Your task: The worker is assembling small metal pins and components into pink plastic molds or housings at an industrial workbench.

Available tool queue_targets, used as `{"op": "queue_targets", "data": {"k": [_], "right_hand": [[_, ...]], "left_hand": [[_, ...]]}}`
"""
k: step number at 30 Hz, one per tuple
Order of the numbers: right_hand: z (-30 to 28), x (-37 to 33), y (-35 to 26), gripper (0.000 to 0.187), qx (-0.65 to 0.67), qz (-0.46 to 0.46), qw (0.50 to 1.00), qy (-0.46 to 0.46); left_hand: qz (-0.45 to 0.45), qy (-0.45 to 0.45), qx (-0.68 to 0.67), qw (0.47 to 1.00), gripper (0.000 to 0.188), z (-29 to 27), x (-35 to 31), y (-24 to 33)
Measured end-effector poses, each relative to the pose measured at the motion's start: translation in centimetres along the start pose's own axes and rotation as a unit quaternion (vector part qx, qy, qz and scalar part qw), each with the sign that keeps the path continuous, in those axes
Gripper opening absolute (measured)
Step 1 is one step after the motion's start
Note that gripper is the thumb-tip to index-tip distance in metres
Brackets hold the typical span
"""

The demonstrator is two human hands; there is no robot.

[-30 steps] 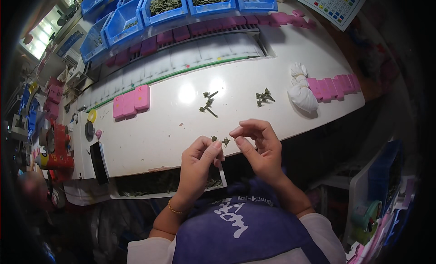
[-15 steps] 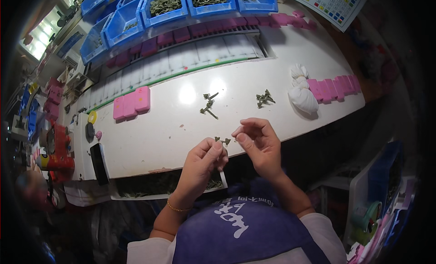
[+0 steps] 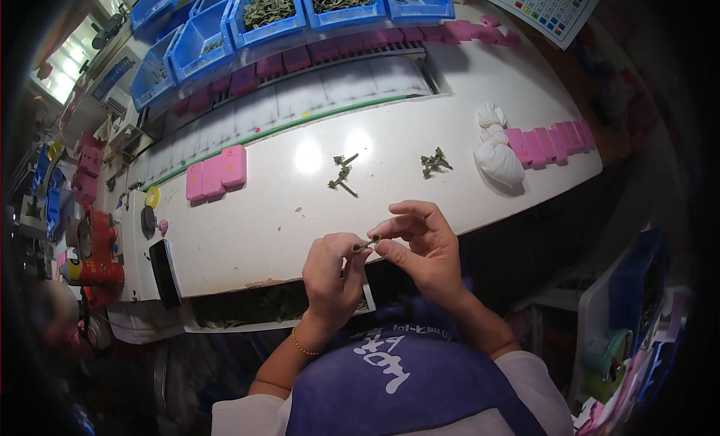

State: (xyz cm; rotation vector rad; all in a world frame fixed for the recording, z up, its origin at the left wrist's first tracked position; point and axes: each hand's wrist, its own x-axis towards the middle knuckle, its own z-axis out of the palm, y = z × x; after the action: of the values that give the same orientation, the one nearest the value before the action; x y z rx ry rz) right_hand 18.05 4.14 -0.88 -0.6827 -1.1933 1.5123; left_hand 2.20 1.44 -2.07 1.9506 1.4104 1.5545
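A small dark-green piece with knobbed ends [image 3: 366,245] sits between my two hands over the near edge of the white table. My left hand [image 3: 330,272] is closed, pinching one end of it between thumb and fingers. At the other end, the thumb and forefinger of my right hand [image 3: 426,250] close around the knob; its other fingers are curled and raised. Beyond the hands, a small group of similar green pieces [image 3: 343,173] lies on the table, and a second little cluster [image 3: 436,163] rests farther right. What exactly the pieces are, I cannot tell.
Pink blocks [image 3: 216,175] lie at left, with more pink blocks [image 3: 551,145] beside a tied white bag [image 3: 499,160] at right. Blue bins [image 3: 271,12] of green pieces line the back. Below the near edge is an open drawer [image 3: 255,305]. A black phone [image 3: 163,273] lies left.
My right hand has moved left and in, so its fingertips now meet the green piece. My left hand has turned slightly, tilting the piece. The clusters on the table stay put.
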Motion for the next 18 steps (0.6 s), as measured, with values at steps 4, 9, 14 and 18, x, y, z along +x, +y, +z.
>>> {"op": "queue_targets", "data": {"k": [4,9,14,18], "right_hand": [[0.0,0.0,0.1,0.044,-0.005,-0.008,1.000,-0.001],[-0.1,0.0,0.3,0.043,-0.027,-0.027,0.999,-0.004],[-0.1,0.0,0.2,0.043,-0.071,-0.049,0.996,0.000],[-2.0,1.7,0.7,0.041,-0.231,-0.110,0.959,0.126]], "left_hand": [[0.026,0.011,0.015,0.999,0.022,0.0,0.0,-0.1],[0.026,0.012,0.008,1.000,0.022,0.2,0.0,-0.4],[0.018,0.005,-0.014,1.000,0.022,0.3,0.0,-0.7],[-0.024,-0.087,0.022,0.996,0.030,0.2,0.0,-1.5]]}}
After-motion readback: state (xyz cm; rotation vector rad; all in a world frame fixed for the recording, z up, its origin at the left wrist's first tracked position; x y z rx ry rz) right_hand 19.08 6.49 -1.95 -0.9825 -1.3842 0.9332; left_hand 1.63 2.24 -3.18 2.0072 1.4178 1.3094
